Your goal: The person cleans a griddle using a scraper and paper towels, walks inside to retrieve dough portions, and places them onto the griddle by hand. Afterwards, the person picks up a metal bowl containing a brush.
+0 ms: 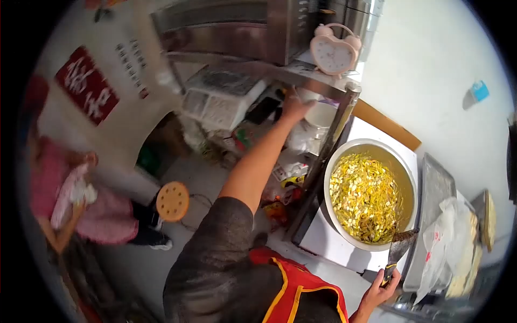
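My left hand (pixel 295 106) reaches into the shelf beneath the steel top, beside a white tub (pixel 321 114). Its fingers are partly spread around something white, but blur hides whether they grip it. Low on the right, my right hand (pixel 381 290) is closed round the black and yellow handle of a scraper (pixel 399 246). The scraper's wide, dark-stained blade overlaps the near rim of a large metal basin (pixel 333 215). Inside the basin lies a mix of yellow-green shreds and pale pieces (pixel 366 196).
A pink alarm clock (pixel 334 53) stands on the steel top. Right of the basin, a metal tray (pixel 437 180) bears a plastic bag (pixel 442 237). Further left are a white box (pixel 221 99), a round stool (pixel 172 201) and another person in a pink apron (pixel 107 215).
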The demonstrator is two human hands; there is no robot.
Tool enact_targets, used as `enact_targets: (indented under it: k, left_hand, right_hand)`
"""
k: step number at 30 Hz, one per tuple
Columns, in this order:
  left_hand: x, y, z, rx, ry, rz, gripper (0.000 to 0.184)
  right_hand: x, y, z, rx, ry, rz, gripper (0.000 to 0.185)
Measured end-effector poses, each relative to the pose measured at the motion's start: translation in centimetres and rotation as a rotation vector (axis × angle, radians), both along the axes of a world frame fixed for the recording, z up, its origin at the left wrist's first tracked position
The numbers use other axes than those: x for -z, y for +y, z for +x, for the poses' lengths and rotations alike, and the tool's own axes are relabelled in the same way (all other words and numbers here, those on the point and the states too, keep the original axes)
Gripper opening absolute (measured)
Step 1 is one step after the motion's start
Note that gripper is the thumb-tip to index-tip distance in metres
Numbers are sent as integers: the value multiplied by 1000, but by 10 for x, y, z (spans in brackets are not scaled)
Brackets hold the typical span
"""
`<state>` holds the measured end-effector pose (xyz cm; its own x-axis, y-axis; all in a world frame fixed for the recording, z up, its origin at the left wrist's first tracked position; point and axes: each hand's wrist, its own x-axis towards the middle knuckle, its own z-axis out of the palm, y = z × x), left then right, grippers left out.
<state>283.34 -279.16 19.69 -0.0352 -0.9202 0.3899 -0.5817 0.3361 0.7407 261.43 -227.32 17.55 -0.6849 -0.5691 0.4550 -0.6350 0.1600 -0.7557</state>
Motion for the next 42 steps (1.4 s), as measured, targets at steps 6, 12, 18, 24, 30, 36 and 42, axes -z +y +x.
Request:
enact_targets:
  k: [6,12,18,24,30,36,42]
  left_hand:
    - [44,-138,-21,166,-136,-70,54]
    - [72,-159,-17,84,118,67,51]
    - [75,-120,19,20,897,284,48]
    - [41,24,120,454,1530,720,53]
    - [68,154,156,972,1697,875,64]
    - [84,230,168,826,875,598,76]
    - [12,309,188,500,-131,64,93]
  right_hand:
    - [-3,-23,84,270,13,118,24]
    - [-20,-46,132,372,-33,173,23]
    - [-23,-60,149,316,-15,182,25]
    - [-7,-87,135,117,-34,122,23]
    - [6,-140,129,-308,-413,111,16]
    - [13,-160,156,-544,-716,60,17]
    - [-5,-153,148,-808,-832,4,15]
